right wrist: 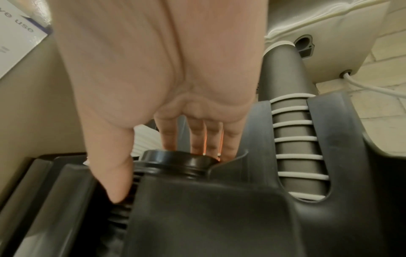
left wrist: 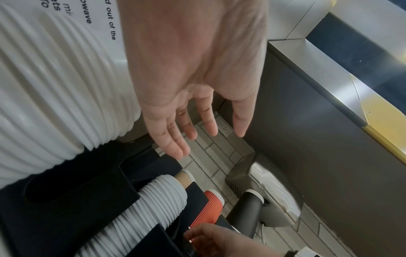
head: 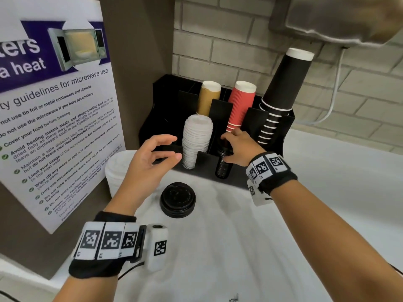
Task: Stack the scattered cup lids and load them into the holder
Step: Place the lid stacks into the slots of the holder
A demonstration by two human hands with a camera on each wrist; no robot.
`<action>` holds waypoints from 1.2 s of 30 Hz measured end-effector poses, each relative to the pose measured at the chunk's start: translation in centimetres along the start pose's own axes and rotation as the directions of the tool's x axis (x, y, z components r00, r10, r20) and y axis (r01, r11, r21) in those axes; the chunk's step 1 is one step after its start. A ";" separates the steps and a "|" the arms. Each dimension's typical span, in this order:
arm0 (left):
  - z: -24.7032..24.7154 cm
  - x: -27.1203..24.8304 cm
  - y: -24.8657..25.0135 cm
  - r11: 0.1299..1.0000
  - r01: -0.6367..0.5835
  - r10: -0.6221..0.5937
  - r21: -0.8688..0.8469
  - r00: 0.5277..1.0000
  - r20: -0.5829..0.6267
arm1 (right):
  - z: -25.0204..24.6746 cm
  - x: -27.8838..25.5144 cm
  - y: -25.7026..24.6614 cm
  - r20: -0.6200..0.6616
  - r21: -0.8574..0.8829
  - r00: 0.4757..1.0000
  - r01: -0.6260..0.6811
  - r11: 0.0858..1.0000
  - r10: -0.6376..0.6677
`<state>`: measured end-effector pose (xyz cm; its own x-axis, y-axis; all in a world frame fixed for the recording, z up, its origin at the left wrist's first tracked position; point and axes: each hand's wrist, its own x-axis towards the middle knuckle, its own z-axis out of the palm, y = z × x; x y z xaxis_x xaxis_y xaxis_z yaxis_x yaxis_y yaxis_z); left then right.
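A black holder [head: 236, 180] stands at the back of the white counter. In its front middle slot sits a stack of black lids [head: 222, 168] [right wrist: 175, 160]. My right hand [head: 225, 148] [right wrist: 158, 173] grips that stack, thumb down its near side and fingers behind its top. White lids [head: 196, 140] [left wrist: 153, 208] fill the slot to the left. A short pile of loose black lids [head: 177, 200] lies on the counter in front. Another white lid stack [head: 117, 168] [left wrist: 54, 104] stands left of the holder. My left hand [head: 172, 148] [left wrist: 197, 128] hovers between them, holding nothing.
Upturned stacks of brown cups [head: 209, 97], red cups [head: 241, 103] and black cups [head: 281, 92] rise from the holder's rear slots. A microwave poster [head: 54, 116] covers the left wall. A wall unit [head: 340, 20] with a white cable [head: 335, 94] hangs at the upper right.
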<state>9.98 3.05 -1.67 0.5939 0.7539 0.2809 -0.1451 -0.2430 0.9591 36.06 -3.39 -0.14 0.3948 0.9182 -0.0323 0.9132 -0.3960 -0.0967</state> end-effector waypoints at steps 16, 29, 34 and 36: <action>0.1 -0.2 0.5 1.000 -0.017 0.017 -0.007 1.000 -0.006 | 5.8 -3.9 -11.7 0.429 0.020 0.861 0.293 0.956 -0.273; -0.5 -0.3 0.1 0.999 -0.034 0.034 -0.012 0.999 -0.019 | 4.8 -3.3 -9.7 0.323 0.300 0.919 0.127 0.945 -0.227; 0.5 -0.4 -0.2 1.000 -0.011 0.010 0.005 0.994 0.109 | 2.4 -5.7 -7.3 0.017 0.802 0.974 0.121 0.584 -0.224; 1.0 -0.6 -0.4 1.000 0.024 -0.025 0.009 0.973 0.228 | 1.5 -6.8 -7.0 -0.034 0.859 0.976 0.140 0.493 -0.216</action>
<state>10.49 2.14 -2.26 0.7619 0.6011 0.2413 -0.1237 -0.2306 0.9651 26.86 -6.81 -0.74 0.1911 0.9813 0.0236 0.4177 -0.0595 -0.9066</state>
